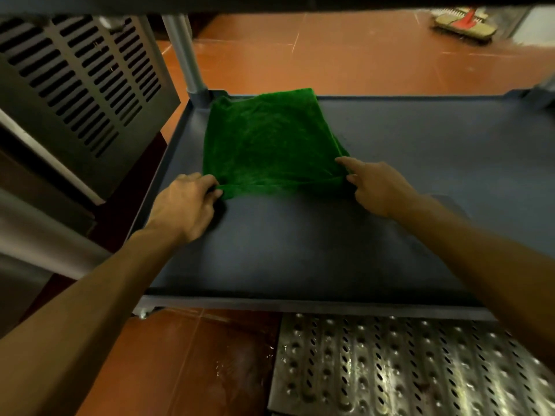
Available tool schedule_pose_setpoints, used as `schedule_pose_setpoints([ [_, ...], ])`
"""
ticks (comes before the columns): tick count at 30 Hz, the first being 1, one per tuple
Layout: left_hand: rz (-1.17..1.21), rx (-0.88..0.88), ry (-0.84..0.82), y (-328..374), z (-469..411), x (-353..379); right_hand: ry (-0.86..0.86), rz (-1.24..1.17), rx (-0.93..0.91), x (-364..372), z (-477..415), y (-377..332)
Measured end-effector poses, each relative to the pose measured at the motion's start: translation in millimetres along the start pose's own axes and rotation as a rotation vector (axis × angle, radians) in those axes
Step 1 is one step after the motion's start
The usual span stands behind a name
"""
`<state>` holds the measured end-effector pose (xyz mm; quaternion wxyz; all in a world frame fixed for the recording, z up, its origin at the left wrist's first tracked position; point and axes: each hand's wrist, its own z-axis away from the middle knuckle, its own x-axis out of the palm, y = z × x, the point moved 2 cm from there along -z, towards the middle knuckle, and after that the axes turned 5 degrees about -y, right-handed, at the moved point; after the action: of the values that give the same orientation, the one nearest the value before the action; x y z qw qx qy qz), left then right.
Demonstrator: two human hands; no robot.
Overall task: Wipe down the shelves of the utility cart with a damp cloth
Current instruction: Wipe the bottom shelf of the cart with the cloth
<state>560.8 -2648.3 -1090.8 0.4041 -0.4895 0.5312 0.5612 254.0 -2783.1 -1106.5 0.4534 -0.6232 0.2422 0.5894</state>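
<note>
A green cloth (270,145) lies spread flat on the far left part of the cart's dark blue lower shelf (420,181). My left hand (186,205) pinches the cloth's near left corner between thumb and curled fingers. At the near right corner, my right hand (375,187) grips the cloth's edge, its index finger stretched out along the cloth. Both forearms reach in from the bottom of the head view.
A grey cart post (186,55) rises at the shelf's back left corner, and the upper shelf's underside (270,3) spans the top. A slotted metal panel (78,85) stands at left. A perforated floor grate (405,367) lies below. A brush (464,24) rests on the tiled floor beyond.
</note>
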Motion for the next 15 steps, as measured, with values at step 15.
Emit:
schedule_pose_setpoints([
  [15, 0.026, 0.097, -0.096, 27.0, 49.0, 0.2, -0.182, 0.082, -0.051, 2.0, 69.5, -5.5],
])
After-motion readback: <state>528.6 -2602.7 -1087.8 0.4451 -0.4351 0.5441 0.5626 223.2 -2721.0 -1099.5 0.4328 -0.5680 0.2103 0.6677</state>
